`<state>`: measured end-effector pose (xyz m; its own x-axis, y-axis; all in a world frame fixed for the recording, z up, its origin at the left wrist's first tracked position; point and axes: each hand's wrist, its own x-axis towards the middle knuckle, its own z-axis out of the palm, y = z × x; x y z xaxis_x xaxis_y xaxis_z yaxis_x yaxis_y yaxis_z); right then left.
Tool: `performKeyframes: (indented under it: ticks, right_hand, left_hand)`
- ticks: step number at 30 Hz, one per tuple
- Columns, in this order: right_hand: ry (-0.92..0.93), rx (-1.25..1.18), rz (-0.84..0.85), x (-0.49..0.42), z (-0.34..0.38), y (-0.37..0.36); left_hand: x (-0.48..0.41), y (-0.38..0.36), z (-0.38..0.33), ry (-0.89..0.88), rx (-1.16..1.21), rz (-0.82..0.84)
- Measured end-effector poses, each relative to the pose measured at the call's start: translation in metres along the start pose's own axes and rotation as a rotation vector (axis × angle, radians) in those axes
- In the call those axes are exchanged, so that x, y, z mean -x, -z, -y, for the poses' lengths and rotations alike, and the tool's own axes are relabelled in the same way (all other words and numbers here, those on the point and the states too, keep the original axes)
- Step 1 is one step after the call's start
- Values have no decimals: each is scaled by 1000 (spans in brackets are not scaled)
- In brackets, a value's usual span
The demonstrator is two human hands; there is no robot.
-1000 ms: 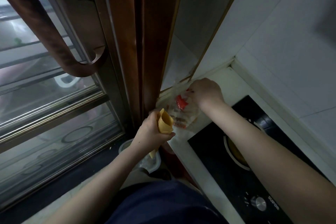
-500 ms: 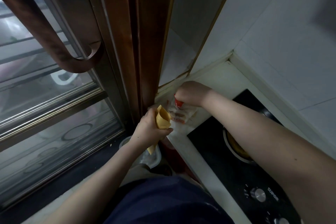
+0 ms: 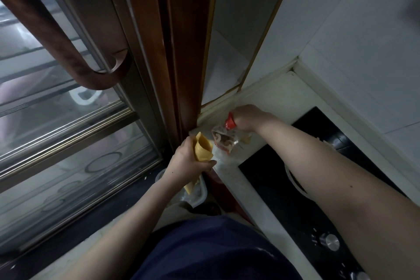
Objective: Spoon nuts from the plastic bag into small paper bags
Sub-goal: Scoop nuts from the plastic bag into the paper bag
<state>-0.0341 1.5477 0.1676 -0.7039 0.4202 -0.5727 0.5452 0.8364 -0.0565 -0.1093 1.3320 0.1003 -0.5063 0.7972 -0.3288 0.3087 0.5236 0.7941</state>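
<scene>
My left hand point(image 3: 186, 161) grips a small yellow-brown paper bag point(image 3: 203, 150) with its mouth turned up, just off the near left corner of the white counter point(image 3: 238, 179). A clear plastic bag point(image 3: 223, 141) with nuts and red print lies on the counter right beside the paper bag. My right hand point(image 3: 246, 118) is at the far end of the plastic bag, fingers curled round a red spoon point(image 3: 230, 121) whose red end sticks out to the left of the hand. The spoon's bowl is hard to make out.
A black cooktop point(image 3: 318, 188) with metal knobs point(image 3: 328, 241) fills the counter to the right. White tiled wall runs behind. A brown sliding door frame point(image 3: 181, 52) with a curved handle point(image 3: 68, 52) stands on the left. A white container point(image 3: 200, 195) sits on the floor below my left hand.
My right hand has lifted the red spoon up out of the plastic bag toward the far end. My left hand with the paper bag has stayed beside the bag.
</scene>
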Motion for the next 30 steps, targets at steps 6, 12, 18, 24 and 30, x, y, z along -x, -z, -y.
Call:
performKeyframes:
  ticks: [6, 12, 18, 24, 30]
  right_hand:
    - [20, -99, 121, 4, -17, 9]
    - [63, -257, 19, 17, -28, 15]
    - [-174, -553, 55, 27, -30, 24]
    - [-255, -582, -6, 37, -24, 40]
    - [-357, -647, -101, 41, -27, 45]
  left_hand:
    - [-12, -12, -3, 39, 13, 124]
    - [-28, -30, -12, 73, 94, 278]
    - [-38, -42, -18, 36, 111, 293]
    - [-38, -44, -20, 28, 97, 273]
    - [-32, -41, -27, 5, 113, 256]
